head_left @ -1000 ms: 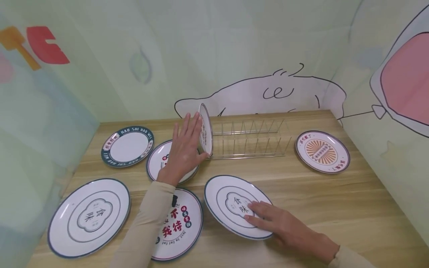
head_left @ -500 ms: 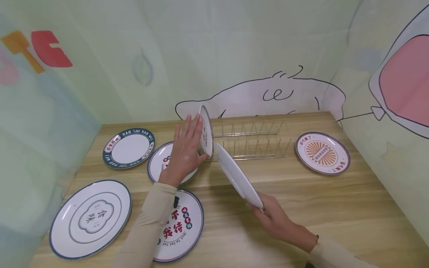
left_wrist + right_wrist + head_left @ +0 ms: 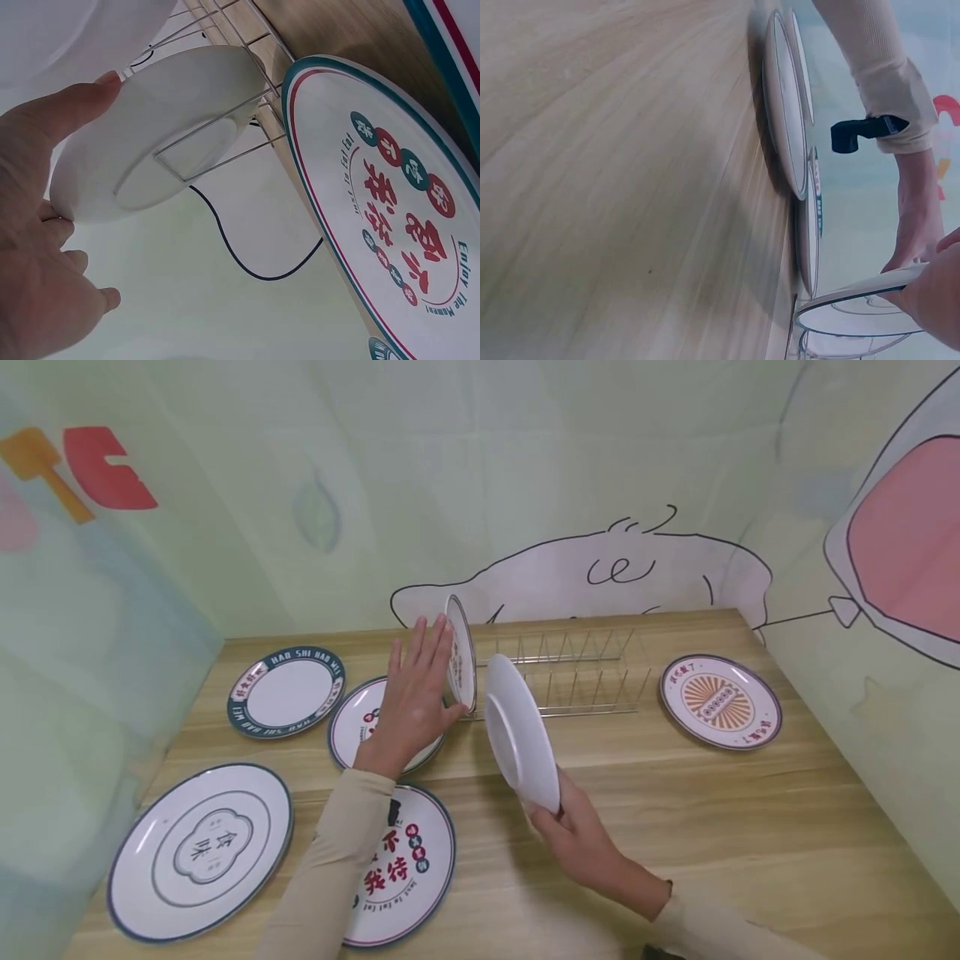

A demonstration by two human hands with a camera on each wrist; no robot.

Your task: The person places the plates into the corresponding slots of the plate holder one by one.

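A wire plate rack [image 3: 585, 712] stands at the table's back. A printed white plate [image 3: 462, 664] is on edge at the rack's left end, leaning left. My left hand [image 3: 416, 697] rests against that plate with fingers extended; its thumb [image 3: 82, 105] lies by the rim in the left wrist view, where the plate's pale underside [image 3: 112, 172] shows behind rack wires. My right hand [image 3: 581, 835] pinches another white plate [image 3: 528, 718] by its lower rim, tilted steeply up in front of the rack, underside facing left. In the right wrist view that plate's blue-edged rim [image 3: 855, 304] overlaps the racked plate.
Left on the wooden table [image 3: 675, 827] lie a green-rimmed plate [image 3: 292, 689], a large white plate [image 3: 202, 910], a red-lettered plate [image 3: 427, 893] and one partly under my left arm [image 3: 348, 727]. A sunburst plate [image 3: 720, 702] lies right. Printed curtains [image 3: 525, 460] surround it.
My right hand has lifted its plate from nearly flat to steeply upright and brought it left toward the rack. My left hand stays against the racked plate.
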